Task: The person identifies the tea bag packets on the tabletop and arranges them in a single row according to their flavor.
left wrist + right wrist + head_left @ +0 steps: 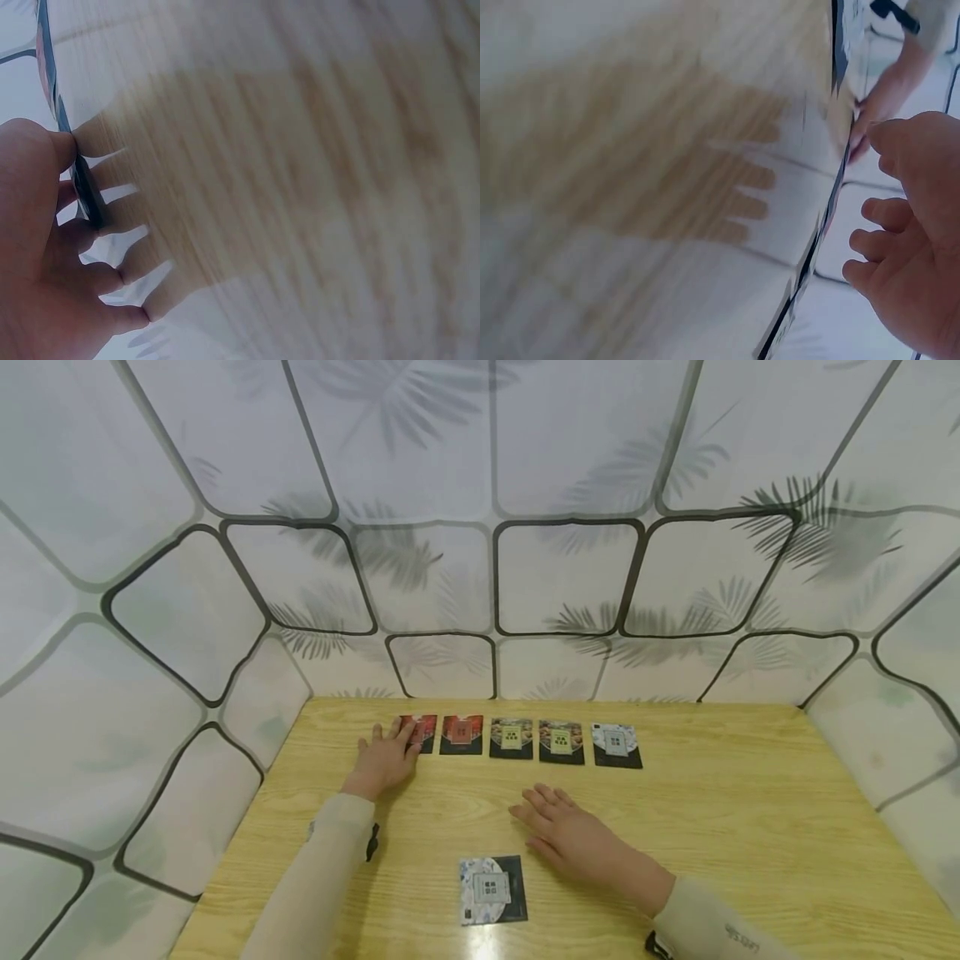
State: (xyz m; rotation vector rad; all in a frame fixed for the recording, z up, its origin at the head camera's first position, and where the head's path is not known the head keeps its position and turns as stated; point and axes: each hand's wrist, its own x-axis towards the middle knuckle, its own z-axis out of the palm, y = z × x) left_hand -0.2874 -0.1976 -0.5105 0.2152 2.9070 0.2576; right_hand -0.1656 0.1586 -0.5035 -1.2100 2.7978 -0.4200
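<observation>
My left hand [386,762] lies at the left end of a row of flat square packets, its spread fingers touching a red-and-black packet [425,735] and partly covering it. In the left wrist view the fingertips [135,318] meet the wooden surface beside the packet's dark edge [88,196]. Holding nothing, my right hand [573,837] is low over the table, fingers extended and palm down; the right wrist view shows a gap under its fingers [874,244]. Near it, to the left, a blue-white and black packet [491,891] lies sideways by the front.
Rightward along the row come a second red packet [461,736], two yellow-green ones [512,739] and a blue-white one [617,745]. All lie on a light wooden table [750,827]. Patterned fabric walls [570,577] rise behind it and at both sides.
</observation>
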